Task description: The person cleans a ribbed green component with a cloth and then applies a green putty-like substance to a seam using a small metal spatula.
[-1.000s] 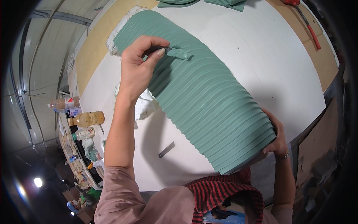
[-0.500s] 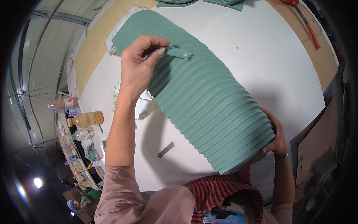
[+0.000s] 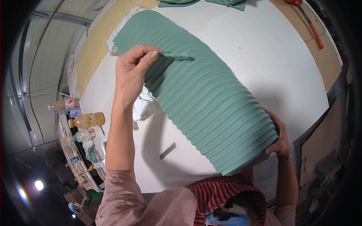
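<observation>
A long row of overlapping green sheets, fanned out like steps, runs from the far left toward me across the white table. Above its far half my left hand pinches a thin spreading tool between thumb and fingers; its blade, coated in green paste, now shows almost edge-on. Whether the blade touches the sheets I cannot tell. My right hand grips the near right end of the green row, its thumb at the lower corner and its fingers partly hidden along the side.
Beside the row lie a crumpled white cloth and a small flat metal strip. Bottles line the left edge. More green sheets rest at the far edge, and a red-handled tool at the far right.
My left hand has shifted slightly left and toward me, and the spreading tool has turned from showing its flat face to nearly edge-on. My right hand and the green row stay put.
</observation>
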